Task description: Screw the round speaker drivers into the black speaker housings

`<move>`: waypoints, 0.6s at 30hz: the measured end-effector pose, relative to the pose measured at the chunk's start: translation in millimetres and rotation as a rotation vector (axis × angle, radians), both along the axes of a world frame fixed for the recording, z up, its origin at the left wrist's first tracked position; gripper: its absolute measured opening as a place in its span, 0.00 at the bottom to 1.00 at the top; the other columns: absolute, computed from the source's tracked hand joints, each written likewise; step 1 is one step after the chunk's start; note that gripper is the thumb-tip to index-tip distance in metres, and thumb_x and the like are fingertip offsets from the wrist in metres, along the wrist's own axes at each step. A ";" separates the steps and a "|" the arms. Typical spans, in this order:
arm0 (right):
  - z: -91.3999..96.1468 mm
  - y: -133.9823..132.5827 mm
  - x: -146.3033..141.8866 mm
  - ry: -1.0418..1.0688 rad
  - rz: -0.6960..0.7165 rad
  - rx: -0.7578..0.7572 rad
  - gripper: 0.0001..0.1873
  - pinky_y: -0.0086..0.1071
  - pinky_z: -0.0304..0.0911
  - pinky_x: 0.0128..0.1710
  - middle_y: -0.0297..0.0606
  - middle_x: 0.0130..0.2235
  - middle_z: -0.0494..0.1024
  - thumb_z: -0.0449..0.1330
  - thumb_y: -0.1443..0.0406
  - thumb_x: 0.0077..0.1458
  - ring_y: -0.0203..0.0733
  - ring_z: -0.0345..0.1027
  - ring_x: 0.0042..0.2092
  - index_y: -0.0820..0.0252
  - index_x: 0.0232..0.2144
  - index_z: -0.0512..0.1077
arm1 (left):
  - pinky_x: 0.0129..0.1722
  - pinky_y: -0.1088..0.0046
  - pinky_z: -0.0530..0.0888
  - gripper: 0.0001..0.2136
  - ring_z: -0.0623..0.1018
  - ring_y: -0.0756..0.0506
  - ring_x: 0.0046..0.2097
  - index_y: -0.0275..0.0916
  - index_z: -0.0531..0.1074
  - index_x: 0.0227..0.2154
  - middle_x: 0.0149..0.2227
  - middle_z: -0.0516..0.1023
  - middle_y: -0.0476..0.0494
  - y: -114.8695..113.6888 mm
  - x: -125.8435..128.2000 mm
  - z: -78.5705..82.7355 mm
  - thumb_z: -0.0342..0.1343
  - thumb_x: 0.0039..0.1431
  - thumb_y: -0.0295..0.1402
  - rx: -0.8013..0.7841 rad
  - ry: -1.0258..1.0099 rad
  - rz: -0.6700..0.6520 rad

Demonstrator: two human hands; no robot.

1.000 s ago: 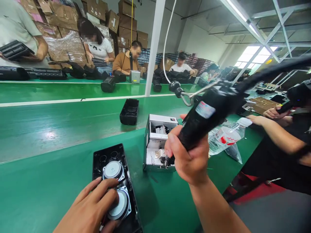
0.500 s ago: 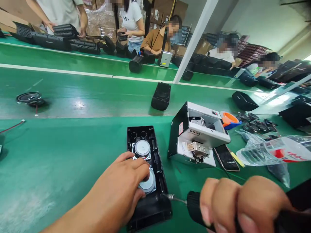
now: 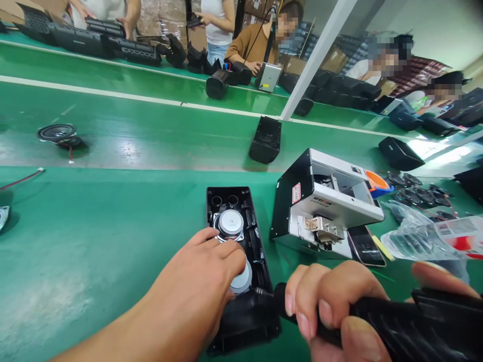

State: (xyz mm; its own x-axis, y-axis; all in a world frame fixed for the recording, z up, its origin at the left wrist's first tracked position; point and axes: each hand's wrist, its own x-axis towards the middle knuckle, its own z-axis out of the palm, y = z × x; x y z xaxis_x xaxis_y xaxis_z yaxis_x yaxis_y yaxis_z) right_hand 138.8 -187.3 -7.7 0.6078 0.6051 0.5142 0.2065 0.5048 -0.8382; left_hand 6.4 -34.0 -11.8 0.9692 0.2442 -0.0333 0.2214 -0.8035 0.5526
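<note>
A black speaker housing (image 3: 241, 322) lies open on the green bench with two silver speaker drivers (image 3: 230, 224) inside. My left hand (image 3: 196, 286) presses down on the nearer driver and the housing. My right hand (image 3: 339, 306) is wrapped around a black electric screwdriver (image 3: 400, 327). Its metal bit (image 3: 260, 291) touches the housing's near right edge, beside the nearer driver.
A white and black screw feeder box (image 3: 324, 206) stands right of the housing, a phone (image 3: 365, 245) and a plastic bag (image 3: 418, 239) beside it. Another black housing (image 3: 266, 140) and a loose speaker (image 3: 56, 133) lie on the belt. Several people work across the bench.
The screwdriver has come from the feeder box down to the housing's near right edge. The view has dropped and drawn closer. My left hand stays on the nearer driver.
</note>
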 end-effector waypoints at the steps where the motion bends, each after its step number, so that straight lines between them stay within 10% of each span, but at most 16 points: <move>1: -0.9 1.5 -0.4 0.007 0.010 0.027 0.26 0.41 0.71 0.23 0.26 0.32 0.74 0.66 0.64 0.74 0.39 0.70 0.23 0.37 0.66 0.61 | 0.68 0.43 0.70 0.13 0.86 0.36 0.50 0.42 0.71 0.37 0.48 0.86 0.47 -0.2 -0.3 0.6 0.62 0.53 0.18 -0.001 0.005 0.004; 13: -6.9 21.3 -12.6 -0.021 -0.046 0.123 0.20 0.32 0.56 0.15 0.23 0.29 0.66 0.67 0.63 0.72 0.34 0.59 0.19 0.43 0.60 0.66 | 0.68 0.44 0.68 0.11 0.85 0.37 0.49 0.42 0.73 0.37 0.46 0.85 0.47 -0.8 0.0 5.6 0.64 0.57 0.20 0.006 -0.032 0.008; 18: -10.6 26.6 -9.3 -0.055 0.022 0.082 0.18 0.29 0.56 0.14 0.22 0.27 0.62 0.65 0.63 0.68 0.34 0.58 0.18 0.41 0.56 0.68 | 0.43 0.56 0.76 0.07 0.81 0.39 0.41 0.41 0.74 0.36 0.38 0.80 0.48 19.6 17.4 14.6 0.65 0.68 0.25 0.297 -0.069 -0.201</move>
